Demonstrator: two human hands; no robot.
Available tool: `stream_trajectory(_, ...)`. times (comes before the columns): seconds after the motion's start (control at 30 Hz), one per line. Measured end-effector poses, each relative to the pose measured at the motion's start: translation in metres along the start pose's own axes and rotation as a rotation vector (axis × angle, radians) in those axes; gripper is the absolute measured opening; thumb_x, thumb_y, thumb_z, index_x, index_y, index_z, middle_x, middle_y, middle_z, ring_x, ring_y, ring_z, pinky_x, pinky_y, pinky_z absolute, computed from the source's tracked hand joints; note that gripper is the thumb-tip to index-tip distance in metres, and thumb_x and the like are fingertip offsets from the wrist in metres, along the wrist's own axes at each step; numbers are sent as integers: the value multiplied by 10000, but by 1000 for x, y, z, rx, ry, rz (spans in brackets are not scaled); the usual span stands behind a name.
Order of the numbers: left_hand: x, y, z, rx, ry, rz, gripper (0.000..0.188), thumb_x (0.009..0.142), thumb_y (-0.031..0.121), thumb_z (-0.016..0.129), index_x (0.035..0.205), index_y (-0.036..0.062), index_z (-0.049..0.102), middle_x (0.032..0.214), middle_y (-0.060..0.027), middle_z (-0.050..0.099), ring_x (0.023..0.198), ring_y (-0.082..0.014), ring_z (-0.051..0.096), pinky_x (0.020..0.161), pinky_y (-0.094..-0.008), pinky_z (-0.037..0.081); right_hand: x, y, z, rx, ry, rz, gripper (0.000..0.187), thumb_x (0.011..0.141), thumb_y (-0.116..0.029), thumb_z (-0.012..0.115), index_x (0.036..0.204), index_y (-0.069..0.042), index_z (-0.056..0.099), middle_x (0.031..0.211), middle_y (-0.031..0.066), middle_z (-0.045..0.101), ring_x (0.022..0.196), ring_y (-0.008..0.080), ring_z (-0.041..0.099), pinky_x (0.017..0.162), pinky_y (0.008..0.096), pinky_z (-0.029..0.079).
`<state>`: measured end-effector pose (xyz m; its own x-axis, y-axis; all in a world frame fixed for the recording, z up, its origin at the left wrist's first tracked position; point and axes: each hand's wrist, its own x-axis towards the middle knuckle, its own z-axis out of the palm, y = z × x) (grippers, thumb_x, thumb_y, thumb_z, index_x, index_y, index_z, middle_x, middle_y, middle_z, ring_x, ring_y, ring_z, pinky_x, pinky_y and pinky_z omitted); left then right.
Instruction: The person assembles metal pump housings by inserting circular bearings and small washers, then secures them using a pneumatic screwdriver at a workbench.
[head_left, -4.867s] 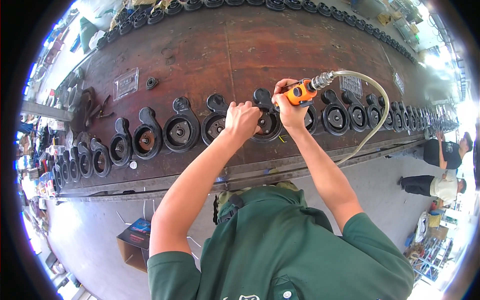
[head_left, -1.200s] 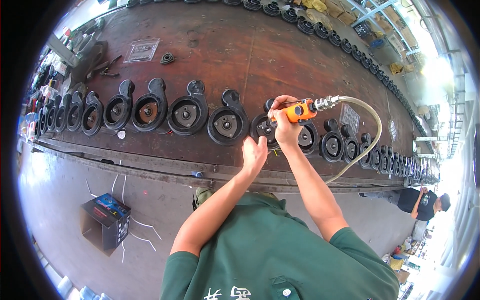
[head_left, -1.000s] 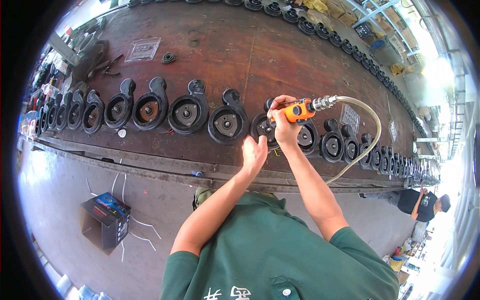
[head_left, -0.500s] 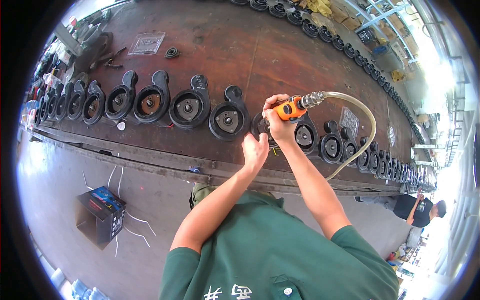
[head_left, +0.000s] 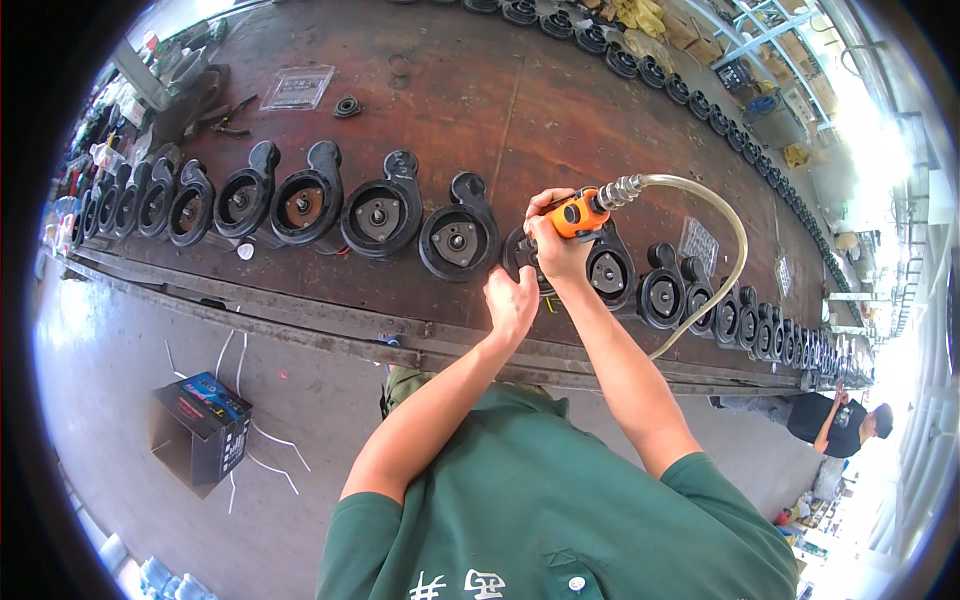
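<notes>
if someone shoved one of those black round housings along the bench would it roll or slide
The black housing would probably slide rather than roll: it lies flat on the brown bench, and a lug juts from its round body. It looks like cast metal, so likely heavy for its size and rigid.

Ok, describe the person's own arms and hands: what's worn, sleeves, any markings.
Both arms come out of a green short-sleeved shirt; the sleeves end above the elbows, leaving the forearms bare. The left hand and right hand are bare too: no gloves, and no watch, rings or bands show. The shirt has pale lettering low on the front and a small round button by the collar.
</notes>
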<state>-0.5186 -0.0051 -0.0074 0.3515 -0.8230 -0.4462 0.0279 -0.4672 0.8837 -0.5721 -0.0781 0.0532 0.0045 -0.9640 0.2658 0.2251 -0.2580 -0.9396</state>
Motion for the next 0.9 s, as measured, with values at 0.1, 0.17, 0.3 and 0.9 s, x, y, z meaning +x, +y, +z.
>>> stream_trajectory(0.1,-1,-1,1,29,29,57,526,873,261,634,1182,-162,590,1045,-373,678,982,-445,709,883,-468,556,1,-1,0,-10,0,0,208,793,97,624,972,-10,616,844,57,669,725,118,654,606,252,547)
stream_trajectory(0.17,1,-6,3,32,58,63,509,865,259,634,1160,-154,601,1031,-369,682,984,-450,706,889,-471,553,1,-4,3,-26,7,-1,207,797,94,621,977,-8,622,844,57,672,721,117,654,609,252,546)
stream_trajectory(0.3,4,-11,8,-26,39,2,476,856,258,631,1127,-133,623,1012,-367,685,1033,-468,685,920,-480,537,5,-6,0,-22,39,-44,249,823,85,594,1055,-5,601,890,78,674,693,125,638,620,250,530)
stream_trajectory(0.9,2,2,-1,-164,-122,-66,435,910,144,605,1190,-181,536,1022,-236,685,772,-249,728,591,-372,652,14,-16,-49,-39,186,-111,227,815,76,592,1030,8,621,836,73,679,652,117,638,582,235,511)
